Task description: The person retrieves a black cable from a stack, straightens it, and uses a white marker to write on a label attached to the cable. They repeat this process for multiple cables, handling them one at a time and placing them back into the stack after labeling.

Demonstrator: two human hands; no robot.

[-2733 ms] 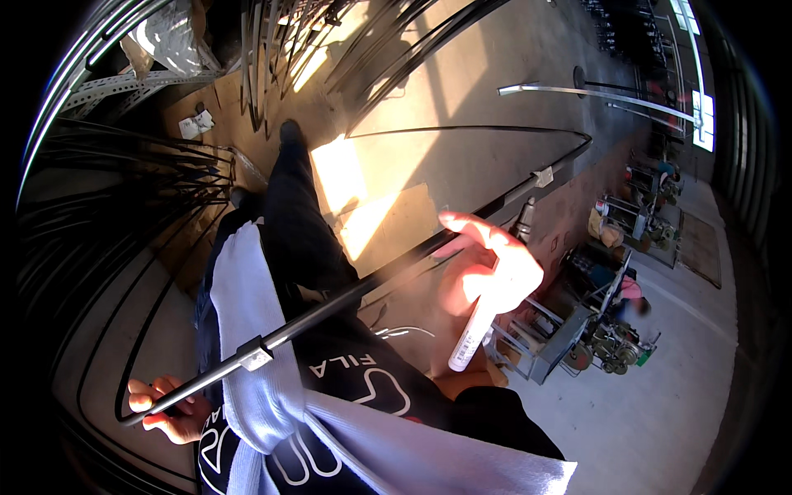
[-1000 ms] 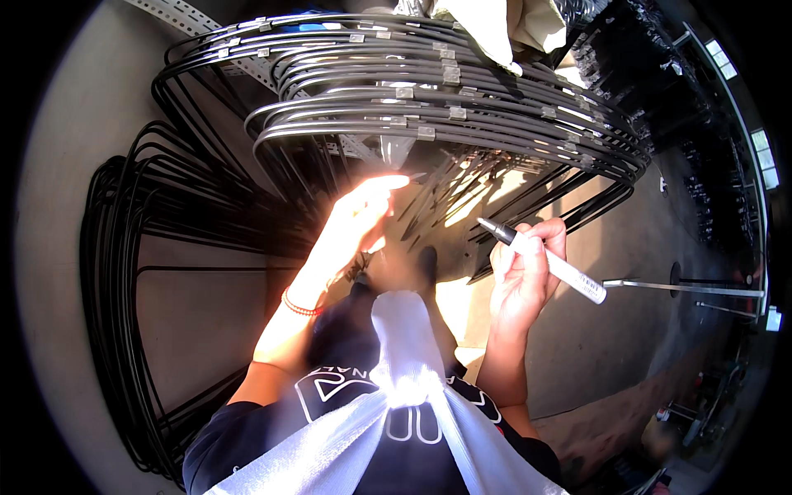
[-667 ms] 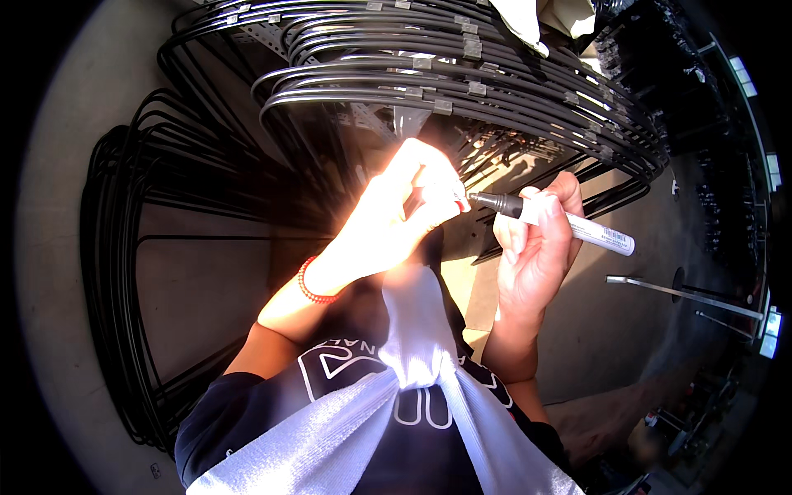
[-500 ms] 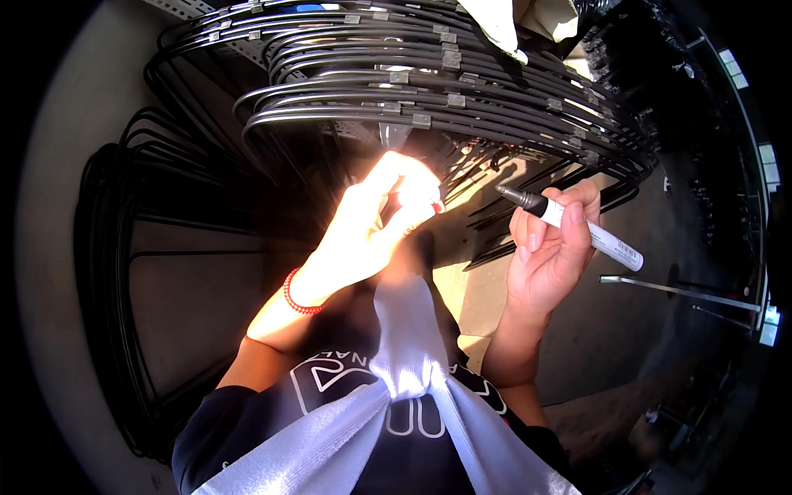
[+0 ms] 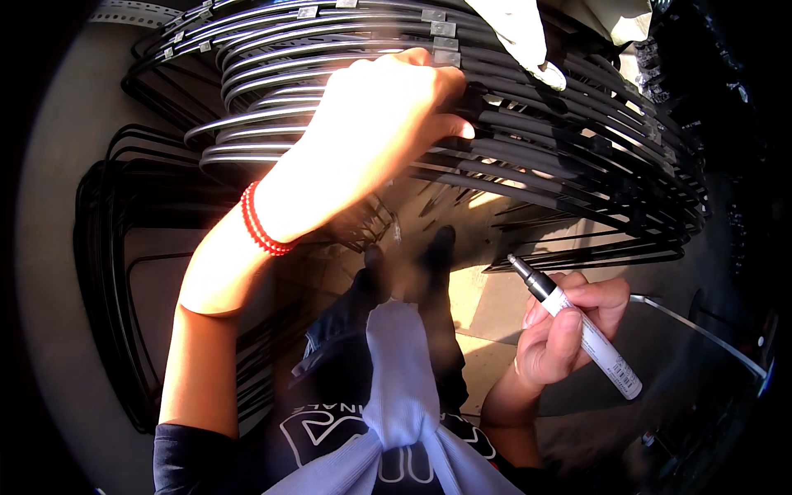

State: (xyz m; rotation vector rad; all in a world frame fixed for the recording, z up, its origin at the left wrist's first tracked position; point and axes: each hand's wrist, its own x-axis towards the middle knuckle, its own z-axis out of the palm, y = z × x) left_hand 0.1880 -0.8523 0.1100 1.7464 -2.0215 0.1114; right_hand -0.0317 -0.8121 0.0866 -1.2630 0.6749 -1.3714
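Note:
In my right hand I hold a white marker pen between thumb and fingers. Its black collar and bare metallic tip point up and to the left. My left hand, with a red bead bracelet at the wrist, reaches over a row of bent black metal rods. Its fingers curl down around the rods near the middle of the row, the thumb on the near side. The fingertips are partly hidden, and sunlight washes out the back of the hand. Small grey metal plates sit on several rods.
More black bent frames stand at the left. Pale cloth hangs over the far rods. A perforated metal strip lies at the far left. A thin metal bar stretches along the right side. Sunlit floor shows below.
My left hand has moved up and away from in front of me onto the black rods. My right hand has come lower, still holding the marker pen, now tilted more steeply.

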